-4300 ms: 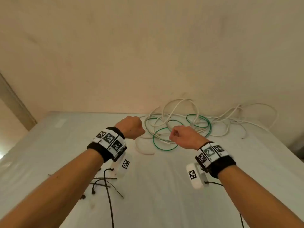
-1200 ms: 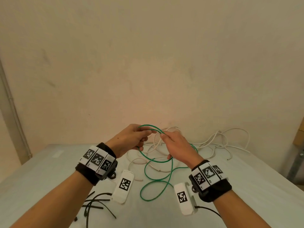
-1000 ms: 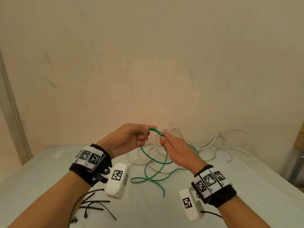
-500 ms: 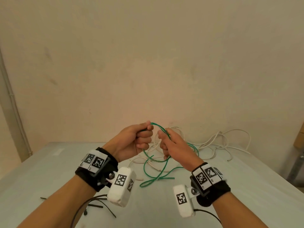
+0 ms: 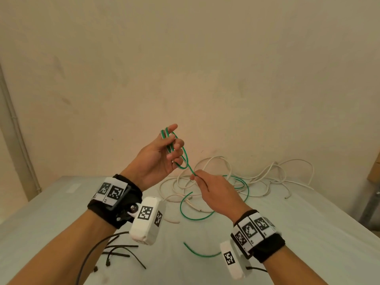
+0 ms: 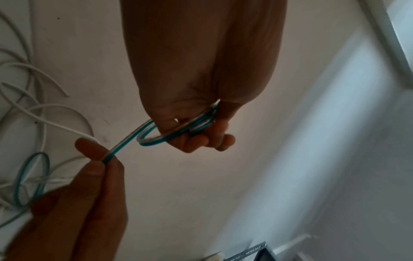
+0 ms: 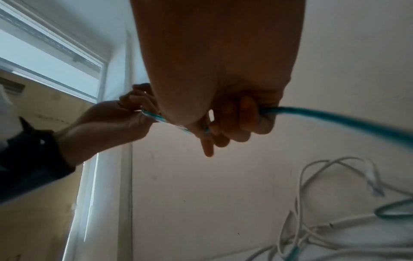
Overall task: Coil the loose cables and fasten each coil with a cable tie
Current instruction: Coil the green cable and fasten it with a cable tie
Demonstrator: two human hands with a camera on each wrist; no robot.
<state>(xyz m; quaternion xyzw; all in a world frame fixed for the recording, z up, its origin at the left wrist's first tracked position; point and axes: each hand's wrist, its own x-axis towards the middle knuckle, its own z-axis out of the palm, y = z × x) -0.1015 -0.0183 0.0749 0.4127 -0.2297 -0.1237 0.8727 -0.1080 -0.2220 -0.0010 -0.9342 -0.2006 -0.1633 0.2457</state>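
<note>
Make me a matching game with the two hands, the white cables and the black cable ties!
Things:
1. left hand
2. right hand
3. white cables
4. black cable ties

Where or how:
A. lying near the table's front left
B. pinching the green cable where it leaves the loops
C. tangled by the wall
D. raised, green loops around its fingers

Pairs: 1-D, 2-B, 3-C, 4-A

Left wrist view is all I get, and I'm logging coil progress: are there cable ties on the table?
Observer: Yes, black cable ties lie on the table below the left forearm, untouched.
Operator: Where does the green cable go past the right hand?
Observer: From the right hand the green cable drops to the table in a loose curve.
Operator: Other cables?
Observer: White cables lie tangled by the wall.
</note>
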